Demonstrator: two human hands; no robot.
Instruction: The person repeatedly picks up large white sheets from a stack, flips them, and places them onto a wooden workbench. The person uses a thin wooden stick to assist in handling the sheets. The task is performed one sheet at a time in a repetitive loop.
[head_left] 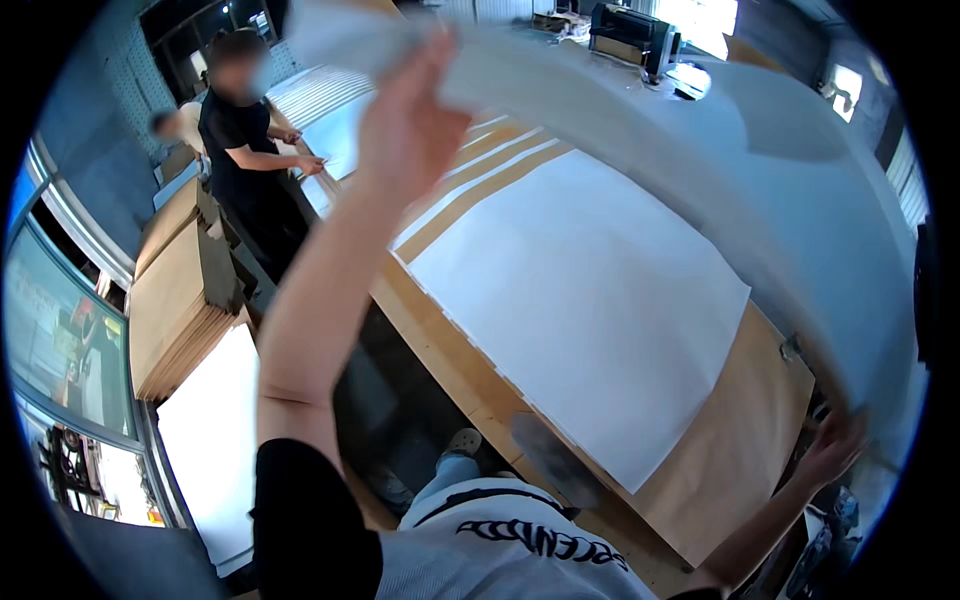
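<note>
A large white sheet (640, 130) is lifted in a long curve above the far side of the table, blurred near its upper left end. My left hand (415, 125) is raised high, its fingers closed on the sheet's upper left edge. Low at the right, my right hand (835, 448) pinches the sheet's near right corner. Below it, another white sheet (590, 300) lies flat over brown paper (735, 430) on the table. Beyond that, brown and white bands (485, 180) alternate where sheets overlap.
At the far left of the table stands a person in dark clothes (245, 150), with another person partly hidden behind. Stacked brown boards (180, 310) and a white panel (210, 450) line the left side. A dark machine (630, 40) sits at the back.
</note>
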